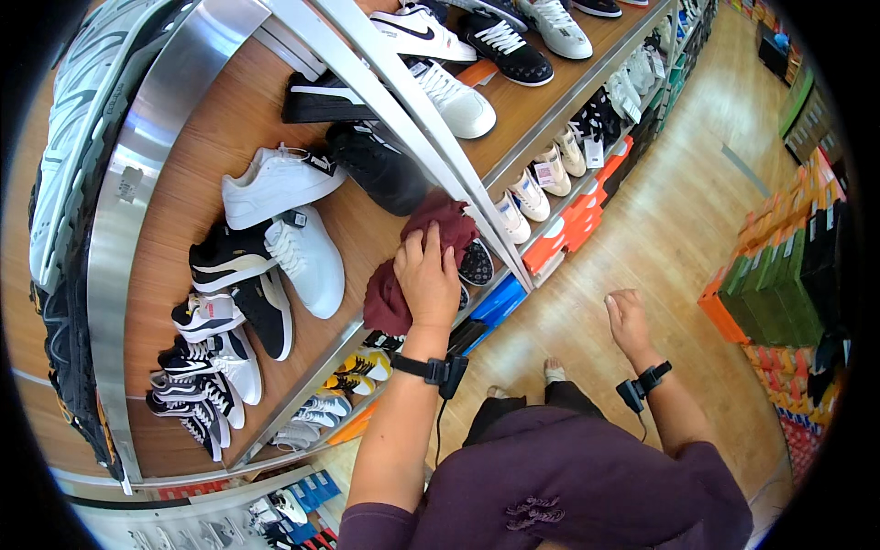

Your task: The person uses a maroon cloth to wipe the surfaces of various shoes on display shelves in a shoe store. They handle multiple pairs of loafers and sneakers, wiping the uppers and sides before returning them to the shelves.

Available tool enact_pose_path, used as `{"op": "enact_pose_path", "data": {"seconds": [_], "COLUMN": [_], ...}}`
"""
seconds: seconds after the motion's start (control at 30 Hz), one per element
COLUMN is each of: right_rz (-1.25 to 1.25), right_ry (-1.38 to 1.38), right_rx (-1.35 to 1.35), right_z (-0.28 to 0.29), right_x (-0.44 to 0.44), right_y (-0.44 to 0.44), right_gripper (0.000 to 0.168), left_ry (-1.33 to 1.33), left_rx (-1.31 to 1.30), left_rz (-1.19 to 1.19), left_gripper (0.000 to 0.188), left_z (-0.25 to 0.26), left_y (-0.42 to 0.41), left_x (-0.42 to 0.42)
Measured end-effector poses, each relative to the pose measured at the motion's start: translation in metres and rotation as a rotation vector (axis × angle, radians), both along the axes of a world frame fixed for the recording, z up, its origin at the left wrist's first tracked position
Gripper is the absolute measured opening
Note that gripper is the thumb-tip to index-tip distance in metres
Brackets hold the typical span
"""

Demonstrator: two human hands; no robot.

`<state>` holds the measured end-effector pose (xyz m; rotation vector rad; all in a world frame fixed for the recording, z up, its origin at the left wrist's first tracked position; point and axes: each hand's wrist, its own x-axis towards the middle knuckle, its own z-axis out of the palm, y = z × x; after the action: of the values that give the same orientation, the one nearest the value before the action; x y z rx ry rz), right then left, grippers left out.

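A crumpled maroon cloth [386, 302] lies under my left hand [427, 275], whose fingers grip its folds at the front edge of a wooden shelf [357, 237]. Just beyond the cloth sits a black sneaker [378, 168], partly behind the white upright post [454, 158]. To the left on the same shelf stand a pair of white Puma sneakers [309, 265] and a black-and-cream pair [265, 309]. My right hand [627, 320] hangs over the floor at my side, holding nothing that I can see, its fingers loosely curled.
Rows of sneakers [357, 371] fill the lower shelf, and more shoes [505, 48] stand beyond the post. Orange shoe boxes [570, 220] line the bottom. Stacked green boxes [777, 289] rise to the right across the wood-look floor [660, 240]. A metal shelf edge [110, 240] curves at left.
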<state>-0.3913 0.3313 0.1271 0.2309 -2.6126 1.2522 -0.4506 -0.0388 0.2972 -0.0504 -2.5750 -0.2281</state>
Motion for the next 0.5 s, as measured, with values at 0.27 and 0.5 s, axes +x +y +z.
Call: {"op": "enact_pose_path", "data": {"seconds": [0.27, 0.5], "right_rz": [0.078, 0.533], "right_ry": [-0.158, 0.240], "right_rx": [-0.259, -0.058], "right_z": [0.055, 0.179], "right_x": [-0.020, -0.077], "right_y": [-0.066, -0.192], "right_gripper": [0.020, 0.063], "left_ry": [-0.056, -0.230], "left_rx": [0.116, 0.720], "left_rz": [-0.146, -0.333], "left_gripper": [0.048, 0.060], "left_z": [0.016, 0.038], "left_y": [0.006, -0.034], "left_x": [-0.018, -0.009]}}
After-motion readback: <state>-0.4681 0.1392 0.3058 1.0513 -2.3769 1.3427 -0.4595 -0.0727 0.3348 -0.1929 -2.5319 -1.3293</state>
